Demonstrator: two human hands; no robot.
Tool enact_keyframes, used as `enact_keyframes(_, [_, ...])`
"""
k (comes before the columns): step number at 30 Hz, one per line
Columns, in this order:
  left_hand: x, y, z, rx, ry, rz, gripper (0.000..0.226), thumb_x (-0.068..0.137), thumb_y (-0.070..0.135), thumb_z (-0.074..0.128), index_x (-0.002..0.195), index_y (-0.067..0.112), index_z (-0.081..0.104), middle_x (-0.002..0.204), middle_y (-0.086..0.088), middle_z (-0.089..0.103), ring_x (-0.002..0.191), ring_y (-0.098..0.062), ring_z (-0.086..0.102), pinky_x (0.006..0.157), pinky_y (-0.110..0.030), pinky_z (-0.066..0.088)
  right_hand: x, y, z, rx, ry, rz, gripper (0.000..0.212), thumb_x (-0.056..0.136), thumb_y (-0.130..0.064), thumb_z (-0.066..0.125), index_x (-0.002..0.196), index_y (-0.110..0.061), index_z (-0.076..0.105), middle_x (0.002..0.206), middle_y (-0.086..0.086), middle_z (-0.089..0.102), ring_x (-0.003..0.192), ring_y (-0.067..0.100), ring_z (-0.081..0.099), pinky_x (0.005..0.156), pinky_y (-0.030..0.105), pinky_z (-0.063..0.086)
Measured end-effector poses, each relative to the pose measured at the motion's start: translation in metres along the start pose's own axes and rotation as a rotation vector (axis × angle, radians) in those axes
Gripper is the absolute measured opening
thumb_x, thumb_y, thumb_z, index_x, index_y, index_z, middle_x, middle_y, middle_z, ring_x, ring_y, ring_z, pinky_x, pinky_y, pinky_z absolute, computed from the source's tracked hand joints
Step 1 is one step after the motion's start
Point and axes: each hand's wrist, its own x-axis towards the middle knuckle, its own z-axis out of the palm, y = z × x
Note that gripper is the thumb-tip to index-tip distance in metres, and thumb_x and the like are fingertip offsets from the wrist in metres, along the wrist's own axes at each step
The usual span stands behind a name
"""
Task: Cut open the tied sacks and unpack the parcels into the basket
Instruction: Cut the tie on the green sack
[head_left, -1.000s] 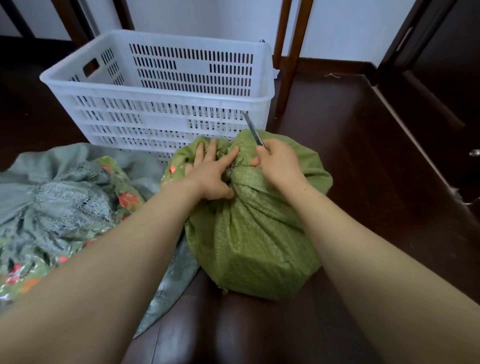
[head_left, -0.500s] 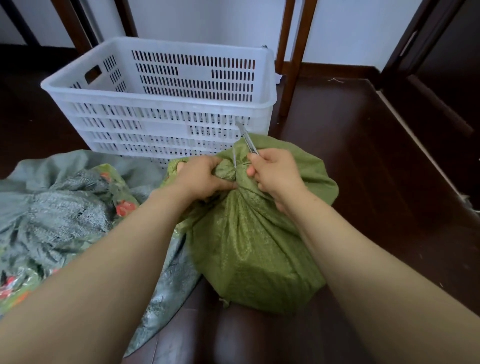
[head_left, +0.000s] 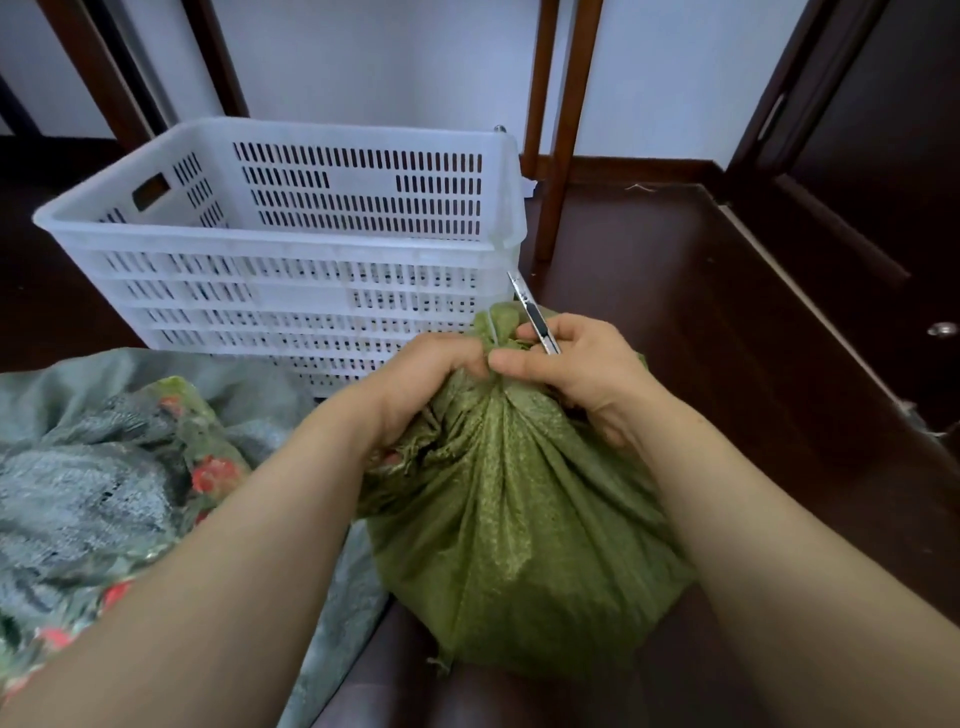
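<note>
A green woven sack (head_left: 514, 525) stands on the dark wooden floor, its neck bunched and tied at the top. My left hand (head_left: 423, 384) grips the bunched neck from the left. My right hand (head_left: 576, 369) holds a slim utility knife (head_left: 532, 314), blade pointing up and away, while its fingers also pinch the neck from the right. Just behind the sack stands a white slotted plastic basket (head_left: 291, 249); its inside is mostly hidden from this angle.
A grey-green sack (head_left: 98, 483) with red flowered contents showing lies crumpled on the floor at the left. Wooden furniture legs (head_left: 558, 130) stand behind the basket. A dark wooden door (head_left: 857, 208) runs along the right side.
My left hand went from lying flat on the sack top to gripping the bunched neck. Both hands pulled the neck upward, and the knife stayed in my right hand.
</note>
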Motion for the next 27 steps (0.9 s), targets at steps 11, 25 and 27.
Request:
enact_keyframes(11, [0.002, 0.000, -0.003, 0.111, -0.067, 0.056, 0.012, 0.071, 0.024, 0.075, 0.068, 0.012, 0.073, 0.076, -0.010, 0.074, 0.071, -0.018, 0.071, 0.065, -0.023, 0.056, -0.001, 0.011, -0.010, 0.106, -0.017, -0.001, 0.027, 0.060, 0.008, 0.078, 0.079, -0.008, 0.066, 0.063, 0.000, 0.070, 0.058, 0.011, 0.068, 0.059, 0.022, 0.056])
enact_keyframes(25, [0.004, 0.017, 0.000, 1.184, 0.551, 0.754, 0.037, 0.071, 0.041, 0.076, 0.100, 0.019, 0.071, 0.113, -0.002, 0.062, 0.112, -0.030, 0.049, 0.088, -0.039, 0.035, 0.000, -0.001, -0.007, 0.429, 0.126, 0.091, 0.014, 0.078, 0.010, 0.065, 0.081, -0.003, 0.064, 0.048, 0.002, 0.062, 0.029, 0.004, 0.046, 0.028, 0.012, 0.028])
enact_keyframes(27, [0.002, 0.013, 0.008, 1.215, 0.538, 0.801, 0.028, 0.080, 0.035, 0.064, 0.098, 0.016, 0.074, 0.102, -0.005, 0.070, 0.099, -0.033, 0.060, 0.083, -0.041, 0.046, -0.001, -0.006, -0.003, 0.479, 0.177, 0.073, 0.013, 0.078, 0.013, 0.065, 0.078, 0.000, 0.062, 0.046, 0.004, 0.060, 0.028, 0.004, 0.047, 0.027, 0.012, 0.030])
